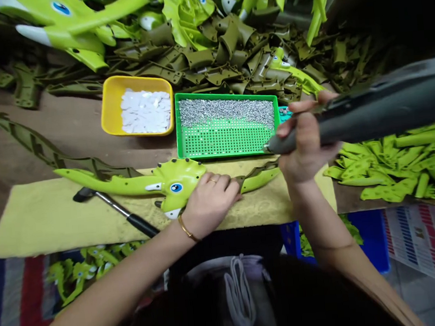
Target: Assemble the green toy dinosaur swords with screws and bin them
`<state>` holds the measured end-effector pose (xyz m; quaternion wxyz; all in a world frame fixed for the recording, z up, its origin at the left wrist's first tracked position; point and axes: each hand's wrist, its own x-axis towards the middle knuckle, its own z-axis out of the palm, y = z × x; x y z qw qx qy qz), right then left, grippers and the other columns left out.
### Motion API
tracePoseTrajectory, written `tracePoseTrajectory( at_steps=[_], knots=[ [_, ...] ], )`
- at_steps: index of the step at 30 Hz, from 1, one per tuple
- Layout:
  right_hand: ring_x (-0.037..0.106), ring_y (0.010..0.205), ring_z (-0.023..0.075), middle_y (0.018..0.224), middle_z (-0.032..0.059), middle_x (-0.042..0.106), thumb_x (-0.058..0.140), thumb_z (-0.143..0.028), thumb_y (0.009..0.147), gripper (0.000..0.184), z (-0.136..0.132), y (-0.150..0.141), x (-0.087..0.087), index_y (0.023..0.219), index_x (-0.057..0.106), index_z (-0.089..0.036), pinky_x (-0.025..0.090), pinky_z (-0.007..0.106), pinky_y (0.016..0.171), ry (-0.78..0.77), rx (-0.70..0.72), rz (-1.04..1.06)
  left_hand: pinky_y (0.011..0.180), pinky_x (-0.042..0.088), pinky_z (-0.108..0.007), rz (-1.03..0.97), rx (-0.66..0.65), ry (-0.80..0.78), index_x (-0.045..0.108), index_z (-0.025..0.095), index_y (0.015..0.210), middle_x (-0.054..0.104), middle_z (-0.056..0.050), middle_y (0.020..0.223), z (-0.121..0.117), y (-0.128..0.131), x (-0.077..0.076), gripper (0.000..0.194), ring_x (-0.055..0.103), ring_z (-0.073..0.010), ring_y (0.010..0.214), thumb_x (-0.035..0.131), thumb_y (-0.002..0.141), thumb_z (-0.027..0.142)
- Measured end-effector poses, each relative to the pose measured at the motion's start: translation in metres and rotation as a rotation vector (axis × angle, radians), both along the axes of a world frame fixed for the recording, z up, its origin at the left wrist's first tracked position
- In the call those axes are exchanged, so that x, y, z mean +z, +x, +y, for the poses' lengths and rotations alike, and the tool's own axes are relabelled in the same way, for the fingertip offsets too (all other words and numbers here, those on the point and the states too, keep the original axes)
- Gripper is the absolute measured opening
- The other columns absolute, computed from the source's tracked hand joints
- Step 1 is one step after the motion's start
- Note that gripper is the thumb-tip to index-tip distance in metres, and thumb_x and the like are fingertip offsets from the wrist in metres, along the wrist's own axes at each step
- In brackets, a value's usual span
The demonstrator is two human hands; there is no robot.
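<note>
Closest to the lens is a white braided drawstring (239, 297) hanging off the person's top, with dark hair filling the bottom edge. Only one head view here, so front to back: two hands, both the person's own. The left hand (210, 199), wearing a ring and gold bangle, lies palm-down with its fingers relaxed over a lime-green plastic dinosaur toy (176, 186), not really gripping, more like pinning it steady. That one toy sits on a yellow fabric cloth (56, 221), probably there as padding, at the front of a brown wooden table (76, 139). The right hand (306, 146) is clenched around a dark grey electric screwdriver (368, 118), its tip hovering just off the corner of a green perforated plastic tray (227, 142) and near the toy. One black-handled steel hammer (119, 208) lies on the cloth, handy for the left side.

Two trays in all. That green one holds a band of tiny silver screws (226, 111), spread out for easy picking, though there are too many to count from here. A square yellow plastic tray (110, 108) holds a pile of small white pieces (145, 111). Beyond them is a big heap of olive-green plastic parts (231, 56), with a second heap of lime-green plastic parts (398, 164) on the right.
</note>
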<state>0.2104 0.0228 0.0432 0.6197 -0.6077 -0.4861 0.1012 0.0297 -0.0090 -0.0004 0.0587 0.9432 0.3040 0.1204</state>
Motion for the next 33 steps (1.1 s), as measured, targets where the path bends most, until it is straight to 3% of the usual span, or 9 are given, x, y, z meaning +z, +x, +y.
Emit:
tracePoseTrajectory(
  at_steps=[4,8,13,16,20,22,27,33],
  knots=[
    [0.062,0.071,0.0183,0.107,0.0100,0.060,0.029,-0.051,0.093,0.048,0.020,-0.019,-0.022,0.133,0.035,-0.027,0.056,0.041,0.068,-0.233,0.108,0.008,0.101,0.042,-0.050,0.035,-0.001,0.057,0.064,0.016,0.114,0.069,-0.010,0.093,0.000,-0.010,0.004,0.025,0.062,-0.0239,0.091,0.051,0.093,0.021],
    [0.065,0.077,0.0207,0.106,0.0111,0.060,0.032,-0.058,0.091,0.057,0.020,-0.022,-0.037,0.137,0.037,-0.025,0.057,0.044,0.071,-0.235,0.188,0.047,0.103,0.041,-0.052,-0.055,0.021,0.019,0.064,0.021,0.116,0.067,-0.004,0.081,0.002,-0.017,0.003,0.026,0.062,-0.0205,0.081,0.051,0.094,0.026],
    [0.064,0.071,0.0203,0.101,0.0101,0.060,0.034,-0.065,0.088,0.063,0.019,-0.026,-0.035,0.135,0.043,-0.025,0.056,0.041,0.067,-0.228,0.138,-0.041,0.105,0.040,-0.053,-0.071,0.048,-0.043,0.066,0.012,0.100,0.068,-0.008,0.084,0.003,-0.016,0.002,0.024,0.063,-0.0228,0.084,0.052,0.093,0.030],
    [0.061,0.064,0.0169,0.097,0.0080,0.061,0.041,-0.059,0.089,0.054,0.021,-0.026,-0.027,0.131,0.044,-0.026,0.055,0.038,0.063,-0.119,0.159,-0.017,0.104,0.040,-0.052,-0.074,0.048,-0.045,0.066,0.011,0.098,0.068,-0.008,0.083,0.003,-0.016,0.002,0.024,0.063,-0.0226,0.082,0.053,0.093,0.030],
    [0.051,0.049,0.0062,0.089,-0.0019,0.061,0.060,-0.044,0.085,0.029,0.011,-0.019,-0.007,0.113,0.058,-0.034,0.046,0.023,0.045,0.275,0.274,0.118,0.105,0.040,-0.051,-0.088,0.053,-0.039,0.066,0.013,0.100,0.070,-0.007,0.084,0.003,-0.016,0.002,0.023,0.064,-0.0219,0.083,0.055,0.092,0.031],
    [0.046,0.044,0.0035,0.085,-0.0048,0.061,0.063,-0.042,0.084,0.027,-0.004,-0.016,0.000,0.111,0.061,-0.037,0.041,0.019,0.039,0.372,0.337,0.152,0.105,0.040,-0.051,-0.100,0.056,-0.029,0.067,0.012,0.099,0.070,-0.007,0.083,0.003,-0.016,0.001,0.022,0.064,-0.0218,0.082,0.056,0.091,0.030],
    [0.049,0.046,0.0046,0.084,-0.0045,0.062,0.065,-0.035,0.082,0.033,-0.049,-0.019,-0.002,0.114,0.060,-0.032,0.047,0.022,0.041,0.291,0.413,0.189,0.104,0.040,-0.052,-0.134,0.055,-0.014,0.068,0.012,0.098,0.071,-0.008,0.084,0.003,-0.016,-0.003,0.024,0.065,-0.0218,0.081,0.054,0.091,0.030],
    [0.052,0.048,0.0050,0.073,-0.0069,0.056,0.064,-0.033,0.084,0.034,-0.059,-0.024,-0.030,0.117,0.058,-0.033,0.051,0.021,0.045,0.330,0.472,0.120,0.106,0.039,-0.052,-0.125,0.080,-0.023,0.070,0.014,0.094,0.071,-0.007,0.082,0.002,-0.013,-0.005,0.025,0.064,-0.0212,0.080,0.053,0.091,0.032]
  ],
)
